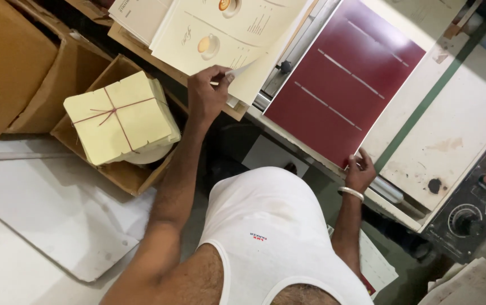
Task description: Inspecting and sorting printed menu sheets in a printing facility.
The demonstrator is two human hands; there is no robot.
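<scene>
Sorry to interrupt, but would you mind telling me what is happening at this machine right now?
A person in a white vest stands at a machine table. The left hand pinches the corner of the top cream printed sheet on a stack, lifting it slightly. The right hand holds the near corner of a dark red sheet lying flat on the machine table. Beside the left arm, a tied bundle of pale yellow paper sits in an open cardboard box. A control panel is at the right.

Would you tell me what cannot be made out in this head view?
- Left hand fingertips: tucked under the cream sheets.
- Sheet stack: cut off by the top edge.
- Right hand palm: turned away at the red sheet corner.
- Control panel: cut off by the right edge.
</scene>
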